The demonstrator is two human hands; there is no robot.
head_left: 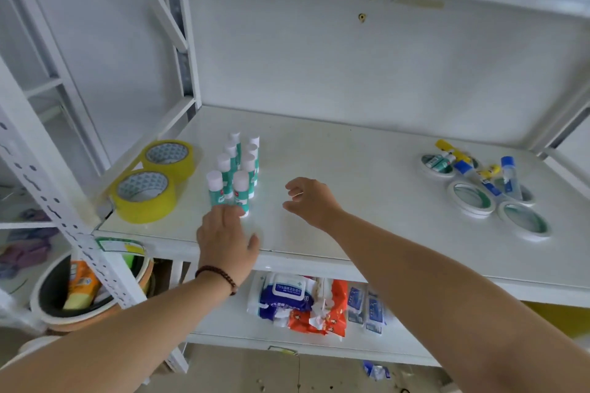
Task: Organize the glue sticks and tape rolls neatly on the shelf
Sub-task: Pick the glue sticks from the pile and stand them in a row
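A: Status of hands?

B: Left hand (225, 239) is at the shelf (351, 169) front edge, fingers spread and released, fingertips touching or just short of the front glue stick; contact cannot be confirmed. Right hand (308, 201) hovers above the shelf just right of the sticks, fingers loosely curled, grasping nothing.

A: Item locations?

B: Glue sticks (234, 169) stand upright in two rows, left of centre. Two yellow tape rolls (153, 180) lie flat beside them at the left edge. White tape rolls (472, 198) and loose glue tubes (475, 174) are well apart, in a jumble at the right.

A: Hazards?

B: The sticks are tall, narrow and closely packed. A sideways nudge from either hand likely topples one into its neighbours. The front stick sits near the edge and could roll off. Tubes resting across the white rolls may slide when a roll is lifted
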